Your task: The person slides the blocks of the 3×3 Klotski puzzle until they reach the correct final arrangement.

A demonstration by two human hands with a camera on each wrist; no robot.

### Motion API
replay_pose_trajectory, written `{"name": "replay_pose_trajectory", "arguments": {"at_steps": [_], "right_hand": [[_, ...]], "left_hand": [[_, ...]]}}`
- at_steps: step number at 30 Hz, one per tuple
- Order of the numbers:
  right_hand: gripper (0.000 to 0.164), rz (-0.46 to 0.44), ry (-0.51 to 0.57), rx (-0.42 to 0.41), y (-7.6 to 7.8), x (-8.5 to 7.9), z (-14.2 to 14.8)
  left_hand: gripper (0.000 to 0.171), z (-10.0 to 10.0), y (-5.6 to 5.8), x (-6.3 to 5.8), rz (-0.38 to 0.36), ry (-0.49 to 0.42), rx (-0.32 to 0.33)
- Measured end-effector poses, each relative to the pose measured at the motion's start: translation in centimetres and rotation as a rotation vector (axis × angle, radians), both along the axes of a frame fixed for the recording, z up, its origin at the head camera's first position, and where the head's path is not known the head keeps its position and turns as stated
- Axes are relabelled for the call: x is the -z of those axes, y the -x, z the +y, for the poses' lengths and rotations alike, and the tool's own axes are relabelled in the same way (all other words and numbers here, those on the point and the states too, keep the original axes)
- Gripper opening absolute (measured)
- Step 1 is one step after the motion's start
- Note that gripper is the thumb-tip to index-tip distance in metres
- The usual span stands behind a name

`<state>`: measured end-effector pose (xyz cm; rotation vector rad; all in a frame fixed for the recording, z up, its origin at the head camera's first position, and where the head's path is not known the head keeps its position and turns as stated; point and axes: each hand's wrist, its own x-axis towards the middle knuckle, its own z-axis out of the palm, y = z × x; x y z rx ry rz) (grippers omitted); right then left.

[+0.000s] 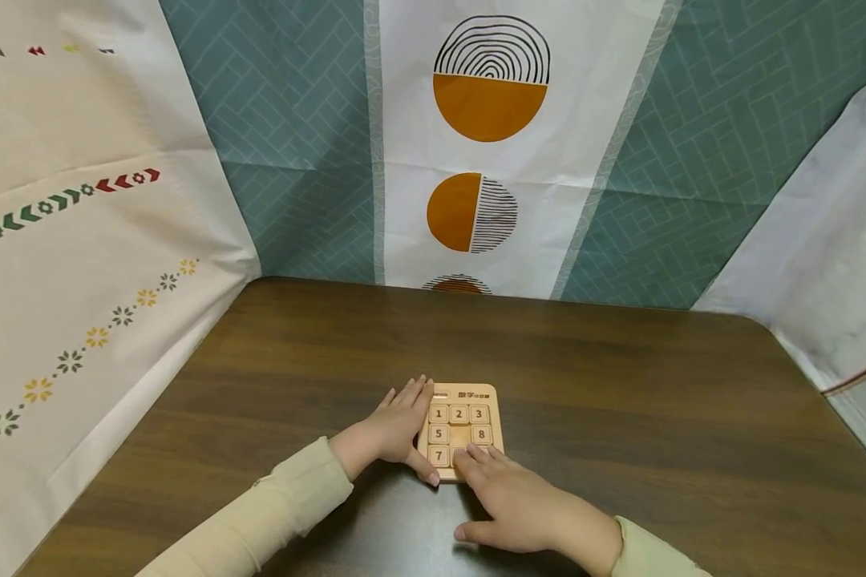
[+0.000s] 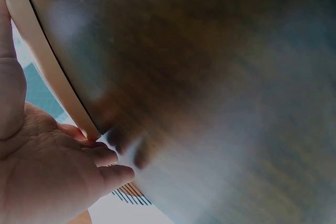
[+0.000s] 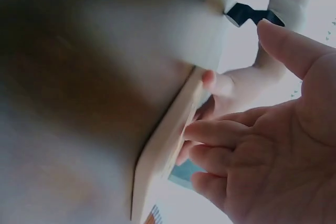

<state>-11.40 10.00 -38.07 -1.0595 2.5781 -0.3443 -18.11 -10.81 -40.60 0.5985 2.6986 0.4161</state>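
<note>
A wooden number sliding puzzle (image 1: 460,393) lies flat on the table, with numbered square tiles in a raised frame. Tiles 1, 2 and 3 form the top row; 5 and 8 flank a vacant middle slot, and 7 sits at lower left. My left hand (image 1: 398,429) holds the frame's left side, thumb at the near corner and fingers by the far one. In the left wrist view, that hand (image 2: 52,166) spans the frame's side wall. My right hand (image 1: 515,501) reaches over the bottom row with extended fingers, fingertips at the tiles, hiding the tiles right of 7.
The dark wooden table (image 1: 584,369) extends around the puzzle on all sides. Patterned cloth (image 1: 303,144) hangs behind the far edge, and white cloth (image 1: 101,240) lines the left. Light-coloured sleeves (image 1: 289,489) cover both forearms.
</note>
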Motion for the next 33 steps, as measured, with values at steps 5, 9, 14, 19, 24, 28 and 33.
{"name": "replay_pose_trajectory", "arguments": {"at_steps": [5, 9, 14, 19, 24, 28, 33], "right_hand": [[0.082, 0.014, 0.032, -0.030, 1.8, 0.2, -1.0], [0.082, 0.005, 0.001, -0.046, 2.5, 1.0, -1.3], [0.081, 0.015, -0.024, -0.027, 2.7, 1.0, -0.7], [0.079, -0.010, -0.019, 0.012, 2.7, 0.5, 0.4], [0.079, 0.032, 0.008, -0.030, 1.9, 0.5, 0.6], [0.081, 0.062, 0.009, -0.128, 0.8, 0.9, 0.0], [0.082, 0.110, -0.046, -0.154, 0.4, 1.1, -0.8]], "left_hand": [[0.134, -0.2, -0.1, 0.2, 0.012, -0.012, 0.009], [0.134, -0.2, -0.2, 0.4, 0.013, -0.009, 0.018], [0.135, -0.2, 0.0, 0.3, 0.006, 0.001, 0.006], [0.135, -0.2, 0.0, 0.2, -0.003, 0.003, 0.001], [0.135, -0.2, 0.0, 0.2, -0.004, 0.001, -0.003], [0.136, -0.2, -0.1, 0.3, 0.014, 0.005, 0.007], [0.136, -0.2, -0.1, 0.3, 0.018, -0.007, 0.010]]}}
